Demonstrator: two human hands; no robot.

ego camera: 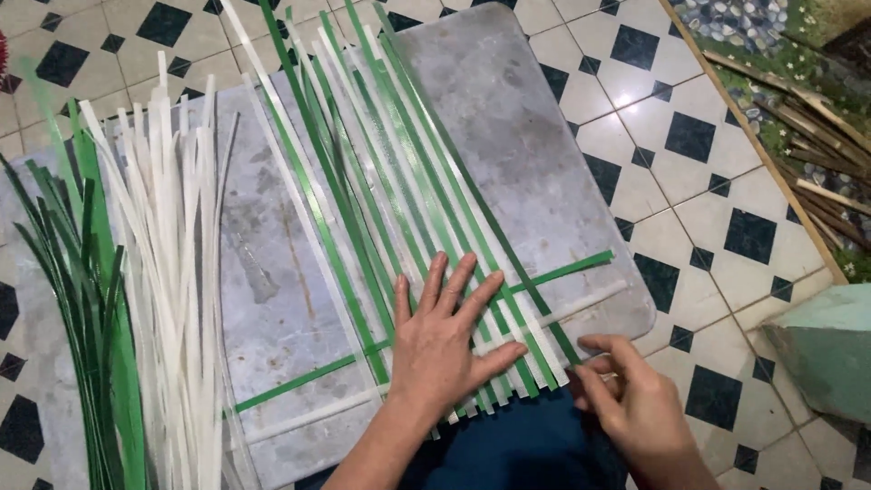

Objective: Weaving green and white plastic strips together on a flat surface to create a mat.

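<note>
Single head-worn view, looking steeply down, close over the grey board (508, 136)

Glossy green and white plastic strips (399, 181) lay smooth across a dull grey metal sheet (517, 136), scuffed and stained. Beside the sheet, loose matt white plastic strips (172, 272) were piled. Beyond the sheet, shiny glazed black-and-white floor tiles (689, 136) and rough split wooden sticks (817, 172) showed.

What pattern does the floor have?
White tiles with dark diamond insets at the corners, clearest in the head view's upper right.

Woven strips (426, 209) on board (526, 136); loose strips (154, 272) left
</note>
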